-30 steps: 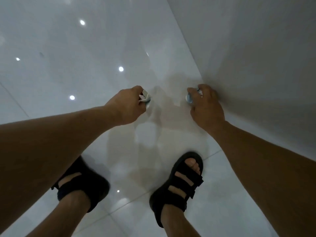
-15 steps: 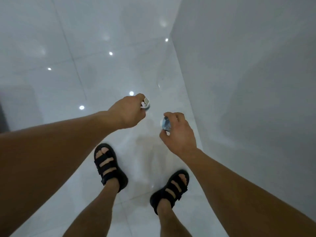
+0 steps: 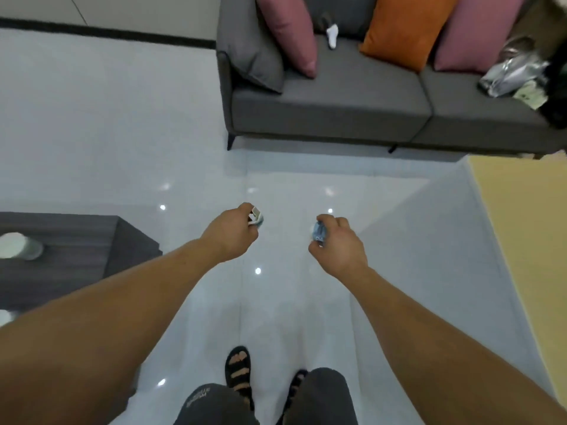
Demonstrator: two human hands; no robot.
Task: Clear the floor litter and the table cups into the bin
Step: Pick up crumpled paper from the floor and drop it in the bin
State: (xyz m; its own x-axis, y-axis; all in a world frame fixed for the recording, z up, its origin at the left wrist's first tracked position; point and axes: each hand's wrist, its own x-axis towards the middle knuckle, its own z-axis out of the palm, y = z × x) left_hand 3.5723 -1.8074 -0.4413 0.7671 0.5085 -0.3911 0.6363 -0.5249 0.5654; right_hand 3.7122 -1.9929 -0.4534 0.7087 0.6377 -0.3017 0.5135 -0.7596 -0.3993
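Litter scrap (image 3: 256, 218) pinched in left hand (image 3: 232, 233), crumpled wrapper (image 3: 319, 232) in right hand (image 3: 339, 245)

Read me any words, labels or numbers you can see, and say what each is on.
Nothing is legible.
Pale lettering on the dark shorts: too blurred.
A printed slip on the sofa: too small.
The white litter in the left hand, blue litter in the right hand: no readable print.

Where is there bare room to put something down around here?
Bare: the sofa seat in front of the gray pillow, and the dark table right of the cup. Crowded: the right-hand seat around the silver bag.
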